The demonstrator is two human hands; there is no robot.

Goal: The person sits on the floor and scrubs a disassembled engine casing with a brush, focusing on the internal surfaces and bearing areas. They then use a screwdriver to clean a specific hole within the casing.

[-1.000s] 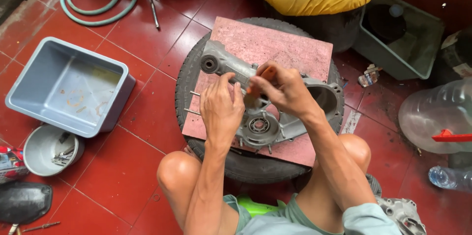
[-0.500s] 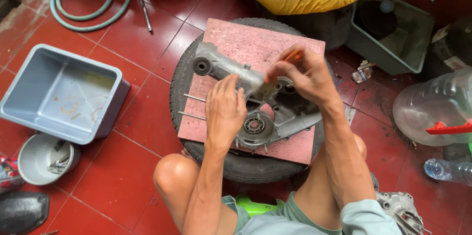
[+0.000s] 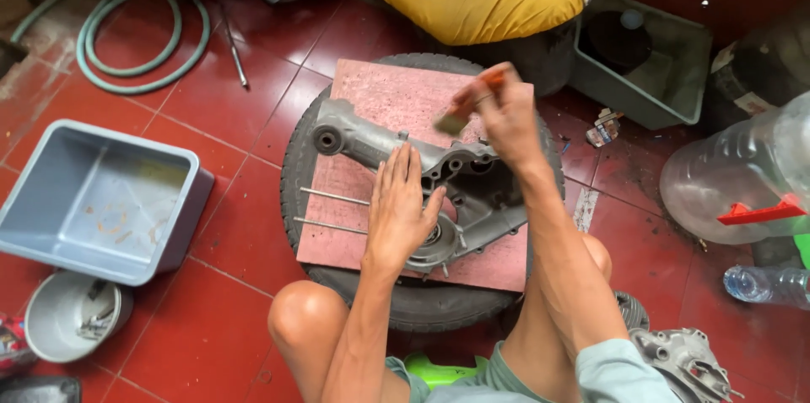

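Two hands: both over a grey engine casing lying on a pink board set across a tyre on the red tile floor.
Left hand: flat, fingers spread, palm pressed on the casing's round bearing end; grips nothing.
Right hand: raised above the casing, closed round a small orange-handled brush, blurred.
Studs: two thin metal rods stick out left over the board.
Nearby: grey plastic tub to the left, white bowl of small parts below it, green hose, clear jug to the right.
Risk: board only rests on the tyre; uneven pressure could likely tip it and slide the casing off.
Risk: studs point outward; a slipping palm could catch them.
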